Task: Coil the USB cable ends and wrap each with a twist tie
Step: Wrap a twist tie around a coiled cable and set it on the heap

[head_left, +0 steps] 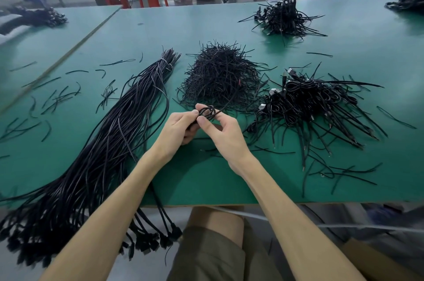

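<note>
The heap of twist ties [220, 79] sits mid-counter, and everything else is placed from it. Just in front of the heap, both hands meet over a small coil of black USB cable [207, 112]. The left hand [181, 123] has its fingers curled and pinches the coil's near side, while the right hand [220, 129] pinches the other side between thumb and forefinger, its remaining fingers loosely bent. A thin black strand [231, 99] runs from the coil back over the heap's near edge; whether it is the cable's free tail or a tie being fed in cannot be told. To the right of the heap lies a pile of coiled cables [309, 106] that look already tied, with another such pile [284, 17] beyond the heap and to the right. To the left of the heap stretches a long, thick bundle of straight cables [110, 134], its plugs hanging off the counter [206, 177] edge. By this showing the job is well begun but far from finished: this coil looks formed and wants its tie, and most of the bundle remains.
</note>
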Demonstrator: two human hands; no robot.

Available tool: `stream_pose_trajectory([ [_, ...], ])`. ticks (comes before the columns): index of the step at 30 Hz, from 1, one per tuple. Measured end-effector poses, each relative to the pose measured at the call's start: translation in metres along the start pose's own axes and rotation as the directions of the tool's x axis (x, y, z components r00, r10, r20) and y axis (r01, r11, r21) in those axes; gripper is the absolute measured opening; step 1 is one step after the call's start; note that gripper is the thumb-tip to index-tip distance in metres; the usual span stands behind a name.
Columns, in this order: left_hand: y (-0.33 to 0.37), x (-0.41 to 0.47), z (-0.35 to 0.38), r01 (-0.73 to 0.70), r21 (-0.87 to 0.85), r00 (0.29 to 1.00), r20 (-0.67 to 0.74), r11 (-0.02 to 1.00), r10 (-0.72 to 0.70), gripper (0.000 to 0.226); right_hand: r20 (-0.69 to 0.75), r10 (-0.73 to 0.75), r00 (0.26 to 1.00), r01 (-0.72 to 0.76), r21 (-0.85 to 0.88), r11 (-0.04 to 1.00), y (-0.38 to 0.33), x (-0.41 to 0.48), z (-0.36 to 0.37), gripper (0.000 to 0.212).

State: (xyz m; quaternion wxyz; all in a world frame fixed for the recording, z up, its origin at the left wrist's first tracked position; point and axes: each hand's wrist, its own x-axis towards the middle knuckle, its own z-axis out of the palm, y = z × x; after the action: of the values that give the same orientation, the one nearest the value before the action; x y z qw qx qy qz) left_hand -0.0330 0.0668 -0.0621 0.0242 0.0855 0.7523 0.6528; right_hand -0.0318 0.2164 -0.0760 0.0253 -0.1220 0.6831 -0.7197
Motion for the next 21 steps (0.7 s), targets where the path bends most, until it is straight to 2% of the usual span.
stream_pose_trajectory([
  [3,-0.0011,-0.0001,0.0001,-0.011,0.029,1.000,-0.027,1.000,0.012,0.052,0.017,-0.014,1.000,0.015,-0.044,0.999,-0.0004,-0.0003,-0.0004,0.029],
  [10,-0.0080,0.0019,0.0044,-0.037,0.221,0.981,-0.177,0.975,0.078,0.060,-0.104,-0.017,0.994,0.004,-0.121,0.993,0.0059,-0.0004,0.0024,0.007],
  [12,-0.0080,0.0029,0.0044,-0.032,0.213,0.981,-0.180,0.976,0.072,0.061,-0.123,-0.020,0.992,0.004,-0.128,0.992,0.0065,-0.0005,0.0023,0.005],
  [21,-0.0059,0.0068,-0.0012,0.111,0.024,0.985,-0.132,0.994,-0.107,0.055,-0.107,-0.054,0.993,0.038,-0.145,0.989,0.0016,-0.0026,0.0034,0.023],
])
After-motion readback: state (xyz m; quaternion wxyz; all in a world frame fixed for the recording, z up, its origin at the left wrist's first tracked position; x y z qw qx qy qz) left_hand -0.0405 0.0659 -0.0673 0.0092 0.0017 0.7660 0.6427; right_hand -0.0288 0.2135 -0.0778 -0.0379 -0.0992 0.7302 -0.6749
